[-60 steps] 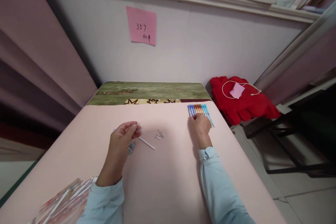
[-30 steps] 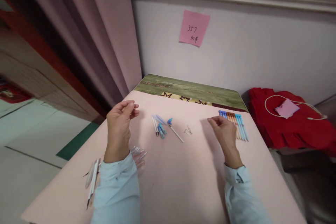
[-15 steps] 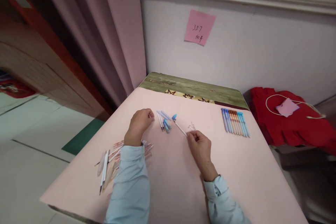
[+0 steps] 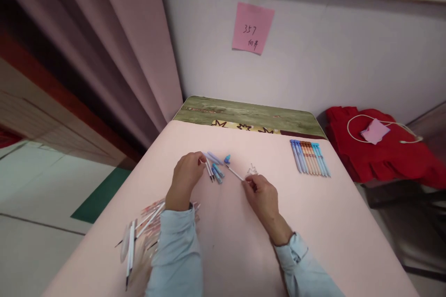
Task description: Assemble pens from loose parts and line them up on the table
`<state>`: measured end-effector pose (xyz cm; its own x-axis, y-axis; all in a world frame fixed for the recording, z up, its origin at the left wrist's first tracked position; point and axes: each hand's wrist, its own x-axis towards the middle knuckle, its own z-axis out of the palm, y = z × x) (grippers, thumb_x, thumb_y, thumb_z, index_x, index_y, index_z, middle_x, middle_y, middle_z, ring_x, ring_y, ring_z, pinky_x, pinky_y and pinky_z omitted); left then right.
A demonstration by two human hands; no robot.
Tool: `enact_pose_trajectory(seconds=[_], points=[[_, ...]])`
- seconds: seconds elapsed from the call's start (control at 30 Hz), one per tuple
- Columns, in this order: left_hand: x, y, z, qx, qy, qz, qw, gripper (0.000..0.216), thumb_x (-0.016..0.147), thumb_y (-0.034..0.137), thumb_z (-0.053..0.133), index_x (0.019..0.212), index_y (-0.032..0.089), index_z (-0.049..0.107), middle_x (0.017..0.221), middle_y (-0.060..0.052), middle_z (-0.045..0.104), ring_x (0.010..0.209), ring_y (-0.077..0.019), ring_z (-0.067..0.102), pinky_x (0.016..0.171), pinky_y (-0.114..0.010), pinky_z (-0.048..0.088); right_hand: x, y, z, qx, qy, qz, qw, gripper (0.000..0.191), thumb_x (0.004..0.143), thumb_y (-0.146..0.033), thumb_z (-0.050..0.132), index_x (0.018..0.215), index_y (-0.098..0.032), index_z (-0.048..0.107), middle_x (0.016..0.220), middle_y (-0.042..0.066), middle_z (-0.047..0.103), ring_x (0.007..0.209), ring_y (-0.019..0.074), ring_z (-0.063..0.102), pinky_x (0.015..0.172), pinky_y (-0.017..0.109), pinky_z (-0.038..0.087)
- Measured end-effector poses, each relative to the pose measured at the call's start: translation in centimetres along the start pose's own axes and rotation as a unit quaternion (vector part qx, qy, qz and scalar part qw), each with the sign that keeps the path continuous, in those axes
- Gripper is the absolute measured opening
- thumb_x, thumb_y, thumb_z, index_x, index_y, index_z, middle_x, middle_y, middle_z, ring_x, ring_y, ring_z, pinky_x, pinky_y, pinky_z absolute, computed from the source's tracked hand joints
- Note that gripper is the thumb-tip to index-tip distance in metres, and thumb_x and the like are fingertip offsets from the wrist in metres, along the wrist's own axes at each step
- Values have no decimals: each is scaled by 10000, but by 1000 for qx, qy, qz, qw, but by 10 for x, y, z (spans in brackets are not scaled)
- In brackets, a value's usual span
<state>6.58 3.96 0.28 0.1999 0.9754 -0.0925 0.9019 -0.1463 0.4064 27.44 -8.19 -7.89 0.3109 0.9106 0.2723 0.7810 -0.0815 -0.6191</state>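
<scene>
My right hand [image 4: 264, 195] pinches a thin white pen refill [image 4: 235, 172], its dark tip pointing up and left, close to a small blue pen part [image 4: 227, 159]. My left hand [image 4: 186, 175] is closed at the fingertips, beside two white refills [image 4: 209, 170]; whatever it holds is too small to make out. Lavender pen barrels [image 4: 215, 158] lie just beyond those refills, and short blue pen parts [image 4: 218, 174] lie to their right. Tiny clear or metallic pieces, probably springs [image 4: 252, 169], are heaped past my right fingertips.
A row of assembled blue, brown and light-blue pens [image 4: 310, 158] lies at the table's right. Loose refills [image 4: 130, 248] and pinkish barrels [image 4: 149, 222] are piled at the left, partly under my left forearm. A red cloth-covered stool [image 4: 369, 158] stands right of the table [image 4: 240, 250].
My left hand has come nearer to the white refills and lavender barrels. The right hand keeps the refill in nearly the same place. The whole view has shifted slightly.
</scene>
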Motion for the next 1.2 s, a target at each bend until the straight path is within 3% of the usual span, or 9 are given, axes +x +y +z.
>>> enact_pose_trajectory(seconds=[0.23,0.47,0.63,0.87,1.03,1.2], points=[[0,8,-4,29,-10,-44,999,74,826,227,575,828,229,648,926,-43,705,868,-213,611,687,-308,374,0,-2,1,-44,-18,1,999,161,914,-316,569,849,-224,684,812,11,685,705,154,629,597,254,382],[-5,-3,-15,33,50,-74,996,51,795,227,585,781,231,634,871,-40,710,862,-230,617,680,-317,377,-1,-4,-2,-45,-20,15,999,140,881,-305,574,798,-219,647,789,1,666,670,148,598,591,256,363],[-6,2,-13,17,71,-69,995,74,799,211,579,784,229,649,858,-40,712,844,-228,625,676,-315,391,-1,-5,-4,-34,-19,9,999,118,856,-282,570,779,-216,631,769,-3,656,653,140,585,591,251,361],[4,1,3,24,104,-9,994,238,851,178,498,957,206,710,1035,-93,702,971,-249,621,838,-343,445,-3,-4,-5,-28,-21,-6,999,131,863,-297,576,795,-225,662,779,-2,670,665,141,596,590,247,363],[13,-8,29,40,91,65,993,393,897,129,415,1150,241,694,1319,-67,647,1226,-262,533,1049,-415,337,-2,-3,-6,2,-17,1,1000,170,877,-334,566,840,-228,694,778,8,684,664,148,610,589,250,382],[17,-8,41,70,81,50,993,423,909,105,374,1159,247,685,1244,-91,683,1215,-261,538,1076,-434,278,1,2,-5,47,-17,31,998,214,888,-376,560,817,-231,700,772,17,701,654,162,617,594,264,406]])
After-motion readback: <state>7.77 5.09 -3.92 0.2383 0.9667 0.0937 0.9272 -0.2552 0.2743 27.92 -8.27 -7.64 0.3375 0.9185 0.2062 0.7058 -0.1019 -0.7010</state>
